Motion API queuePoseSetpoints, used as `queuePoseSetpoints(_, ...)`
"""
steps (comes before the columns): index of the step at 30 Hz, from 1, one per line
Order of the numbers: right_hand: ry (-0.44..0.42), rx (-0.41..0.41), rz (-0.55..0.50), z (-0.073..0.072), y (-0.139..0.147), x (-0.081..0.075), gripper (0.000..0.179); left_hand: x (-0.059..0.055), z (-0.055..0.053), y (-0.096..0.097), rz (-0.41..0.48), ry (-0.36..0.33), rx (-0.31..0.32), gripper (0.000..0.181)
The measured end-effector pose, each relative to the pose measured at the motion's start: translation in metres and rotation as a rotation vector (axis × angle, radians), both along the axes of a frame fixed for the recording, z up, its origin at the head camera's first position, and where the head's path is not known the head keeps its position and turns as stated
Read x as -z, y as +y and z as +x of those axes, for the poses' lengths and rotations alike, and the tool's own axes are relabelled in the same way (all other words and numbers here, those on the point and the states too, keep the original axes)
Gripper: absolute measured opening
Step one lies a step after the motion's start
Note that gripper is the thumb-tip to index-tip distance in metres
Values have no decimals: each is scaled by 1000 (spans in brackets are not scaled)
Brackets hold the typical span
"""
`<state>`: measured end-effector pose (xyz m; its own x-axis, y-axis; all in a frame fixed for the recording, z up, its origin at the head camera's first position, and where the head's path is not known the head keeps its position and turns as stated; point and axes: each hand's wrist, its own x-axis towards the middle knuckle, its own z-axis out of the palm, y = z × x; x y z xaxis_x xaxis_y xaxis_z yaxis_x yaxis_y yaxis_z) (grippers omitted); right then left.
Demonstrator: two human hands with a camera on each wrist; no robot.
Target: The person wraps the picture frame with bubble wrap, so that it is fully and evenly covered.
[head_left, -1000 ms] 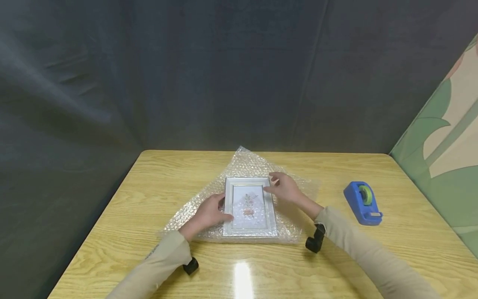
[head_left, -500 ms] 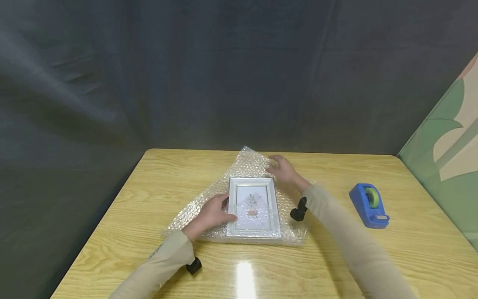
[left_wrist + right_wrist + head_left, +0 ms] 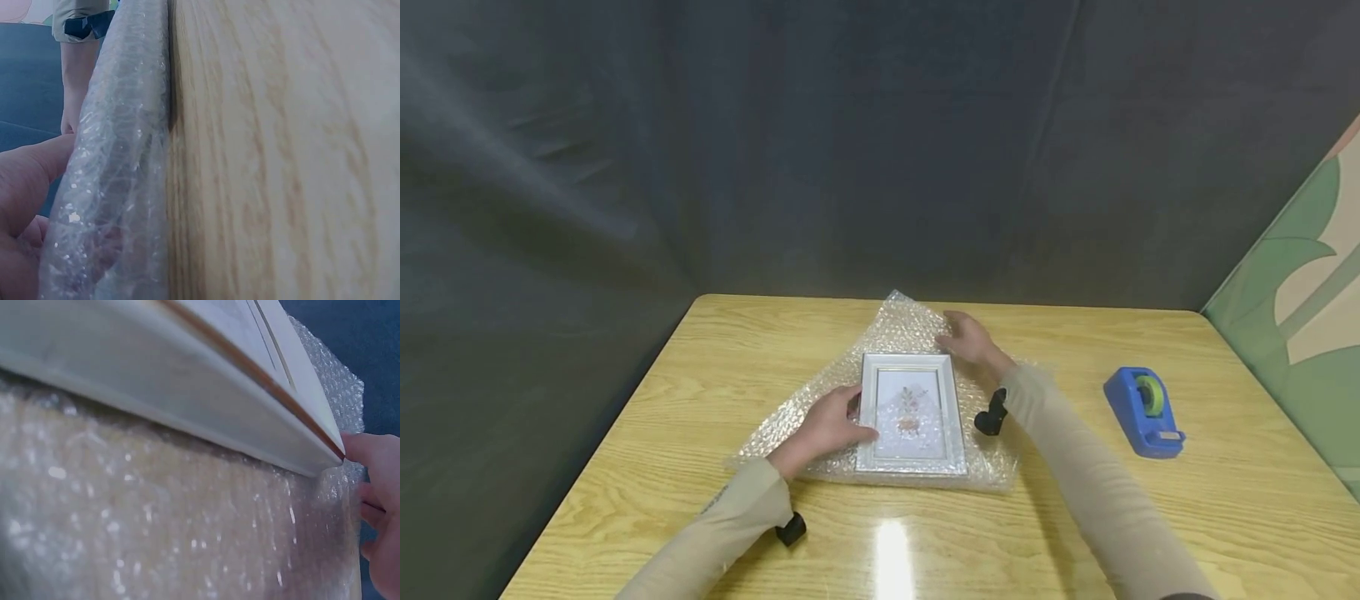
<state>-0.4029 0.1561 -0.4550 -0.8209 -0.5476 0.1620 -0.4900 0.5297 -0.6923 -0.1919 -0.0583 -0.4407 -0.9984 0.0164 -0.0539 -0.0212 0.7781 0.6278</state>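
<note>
One white picture frame (image 3: pixel 914 412) lies on bubble wrap (image 3: pixel 895 329); at nine o'clock the left hand (image 3: pixel 831 423) pinches its edge, probably steadying it; toward one, the right hand (image 3: pixel 970 340) has thumb and fingers apart, any hold unclear.

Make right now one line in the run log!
picture frame: on bubble wrap; left hand: grips left side; right hand: by far right corner; tape dispenser: on table

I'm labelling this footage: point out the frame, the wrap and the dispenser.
Frame (image 3: pixel 910 398), head view: upper half, inside its border.
Wrap (image 3: pixel 892 331), head view: far part, beyond the frame.
Dispenser (image 3: pixel 1138 422), head view: its blue body.
</note>
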Motion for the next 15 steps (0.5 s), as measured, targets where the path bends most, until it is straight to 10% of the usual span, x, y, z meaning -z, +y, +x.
queuePoseSetpoints(15,163,-25,-169,16,0,-22,31,2,0,0,-7,-15,-5,89)
